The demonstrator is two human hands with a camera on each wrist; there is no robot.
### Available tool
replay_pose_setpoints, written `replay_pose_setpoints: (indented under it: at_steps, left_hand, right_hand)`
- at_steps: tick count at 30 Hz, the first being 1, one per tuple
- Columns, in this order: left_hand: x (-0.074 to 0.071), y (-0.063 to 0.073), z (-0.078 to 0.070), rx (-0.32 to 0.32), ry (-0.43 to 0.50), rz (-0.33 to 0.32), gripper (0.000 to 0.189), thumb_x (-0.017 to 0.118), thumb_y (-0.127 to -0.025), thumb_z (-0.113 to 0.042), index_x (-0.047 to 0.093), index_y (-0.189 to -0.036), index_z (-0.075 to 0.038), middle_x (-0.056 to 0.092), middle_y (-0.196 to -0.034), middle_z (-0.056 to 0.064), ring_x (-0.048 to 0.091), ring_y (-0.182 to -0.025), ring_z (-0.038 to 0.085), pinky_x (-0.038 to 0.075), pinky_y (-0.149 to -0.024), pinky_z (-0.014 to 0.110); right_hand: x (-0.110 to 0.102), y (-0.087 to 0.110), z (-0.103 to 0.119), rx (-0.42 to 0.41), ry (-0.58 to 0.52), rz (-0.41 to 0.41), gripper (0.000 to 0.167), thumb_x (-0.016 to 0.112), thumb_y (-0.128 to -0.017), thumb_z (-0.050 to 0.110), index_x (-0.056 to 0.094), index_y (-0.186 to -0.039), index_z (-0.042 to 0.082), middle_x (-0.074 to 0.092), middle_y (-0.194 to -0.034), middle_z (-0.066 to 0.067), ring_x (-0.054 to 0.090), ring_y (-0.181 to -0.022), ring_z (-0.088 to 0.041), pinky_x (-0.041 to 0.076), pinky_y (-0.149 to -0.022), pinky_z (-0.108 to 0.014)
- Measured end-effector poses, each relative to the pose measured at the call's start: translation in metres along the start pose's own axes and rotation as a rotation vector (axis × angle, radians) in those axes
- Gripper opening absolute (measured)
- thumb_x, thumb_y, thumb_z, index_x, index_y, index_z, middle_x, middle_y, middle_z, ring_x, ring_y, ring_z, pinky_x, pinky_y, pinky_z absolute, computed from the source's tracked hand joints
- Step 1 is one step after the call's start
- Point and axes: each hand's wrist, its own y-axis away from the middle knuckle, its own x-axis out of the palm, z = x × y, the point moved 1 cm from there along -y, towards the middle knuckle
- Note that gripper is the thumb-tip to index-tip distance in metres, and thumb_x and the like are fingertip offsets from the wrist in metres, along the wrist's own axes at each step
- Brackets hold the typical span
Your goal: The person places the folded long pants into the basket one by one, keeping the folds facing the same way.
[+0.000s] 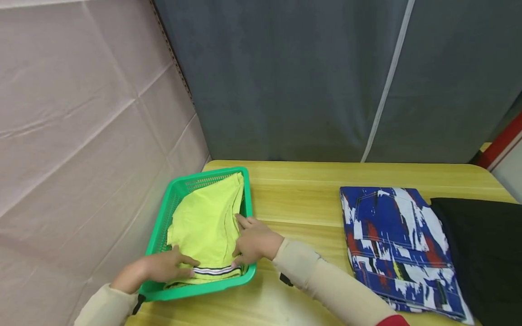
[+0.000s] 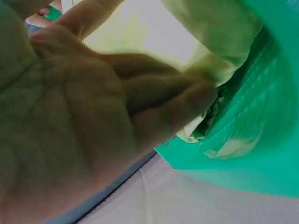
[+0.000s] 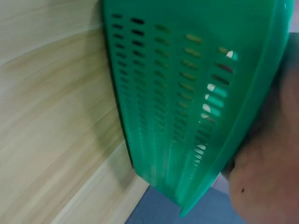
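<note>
A folded yellow-green garment (image 1: 208, 222) with a black-and-white striped band lies inside a green plastic basket (image 1: 249, 194). My left hand (image 1: 169, 267) reaches over the basket's near left side, its fingertips at the striped band. In the left wrist view, the fingers of that hand (image 2: 154, 93) are extended beside the cloth and the basket wall (image 2: 261, 107). Across the right rim comes my right hand (image 1: 254, 240), fingers spread on the garment's right edge, with the thumb near the band. The right wrist view shows the slotted outer wall (image 3: 159, 93); the basket hides the fingertips there.
To the right on the wooden table (image 1: 293, 194) lies a folded blue, white and red patterned garment (image 1: 391, 240), with black cloth (image 1: 481, 253) beside it. A pale sheet (image 1: 102, 136) hangs close along the left, and a dark grey curtain (image 1: 285, 81) hangs behind the table.
</note>
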Motion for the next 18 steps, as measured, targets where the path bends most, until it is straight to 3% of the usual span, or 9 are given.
replay_pose_setpoints:
  at_steps: [2, 4, 11, 18]
  left_hand:
    - [-0.001, -0.002, 0.000, -0.012, -0.001, 0.020, 0.043, 0.060, -0.094, -0.037, 0.064, -0.127, -0.011, 0.014, -0.138, 0.055, 0.018, -0.131, 0.067, 0.026, -0.100, 0.075]
    - [-0.002, -0.003, 0.000, -0.024, -0.005, 0.037, 0.042, 0.059, -0.094, -0.038, 0.063, -0.127, -0.012, 0.019, -0.140, 0.053, 0.015, -0.132, 0.067, 0.023, -0.101, 0.076]
    - [-0.001, -0.002, -0.001, -0.016, -0.027, 0.062, 0.039, 0.059, -0.095, -0.034, 0.065, -0.125, -0.010, 0.036, -0.137, 0.046, 0.012, -0.132, 0.068, 0.026, -0.099, 0.076]
    - [-0.003, -0.006, -0.004, -0.009, -0.034, 0.052, 0.036, 0.059, -0.095, -0.032, 0.066, -0.123, -0.010, 0.055, -0.131, 0.031, 0.011, -0.133, 0.067, 0.023, -0.101, 0.077]
  right_hand:
    - [-0.001, -0.003, 0.003, 0.017, 0.036, 0.036, 0.032, 0.048, -0.088, 0.067, 0.067, -0.108, 0.051, 0.071, -0.109, 0.018, 0.004, -0.152, -0.025, 0.021, -0.109, -0.025]
    - [-0.002, -0.006, 0.007, 0.033, 0.075, 0.076, 0.031, 0.047, -0.088, 0.069, 0.065, -0.108, 0.054, 0.071, -0.099, 0.024, 0.005, -0.152, -0.023, 0.020, -0.109, -0.025]
    - [-0.003, -0.012, 0.014, 0.042, 0.187, 0.139, 0.034, 0.045, -0.086, 0.073, 0.060, -0.113, 0.059, 0.066, -0.110, 0.029, 0.029, -0.139, -0.015, 0.021, -0.104, -0.028]
    - [0.004, -0.009, 0.007, 0.019, 0.109, 0.017, 0.033, 0.049, -0.086, 0.070, 0.066, -0.108, 0.053, 0.068, -0.108, 0.027, 0.023, -0.147, -0.018, 0.017, -0.114, -0.030]
